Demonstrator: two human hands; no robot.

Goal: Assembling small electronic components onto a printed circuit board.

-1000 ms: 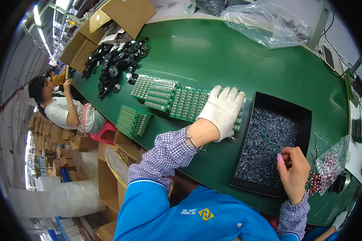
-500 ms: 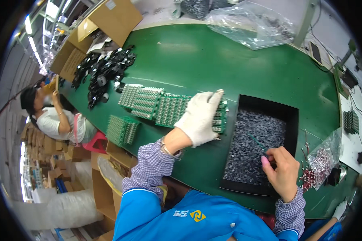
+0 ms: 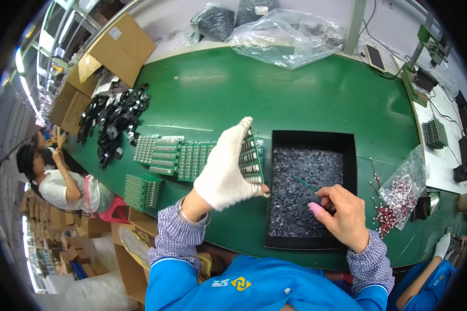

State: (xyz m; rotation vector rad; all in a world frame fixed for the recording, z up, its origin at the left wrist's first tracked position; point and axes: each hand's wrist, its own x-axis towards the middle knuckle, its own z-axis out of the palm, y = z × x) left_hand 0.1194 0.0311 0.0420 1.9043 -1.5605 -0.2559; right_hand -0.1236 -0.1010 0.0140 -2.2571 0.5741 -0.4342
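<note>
Green workbench (image 3: 306, 98), black tray (image 3: 316, 139) of small dark parts near its front edge. Gloved left hand (image 3: 227, 168) grips a tilted green circuit board (image 3: 251, 158) beside the tray; bare right hand (image 3: 343, 215) pinches a thin green pin (image 3: 304, 183) over it.

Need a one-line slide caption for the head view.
Gloved left hand tilts a circuit board beside a black parts tray; bare right hand pinches a green component.

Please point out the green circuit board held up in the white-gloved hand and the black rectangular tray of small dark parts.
green circuit board (image 3: 252, 158), head view, its component-covered face.
black rectangular tray (image 3: 311, 137), head view, its far wall.
</note>
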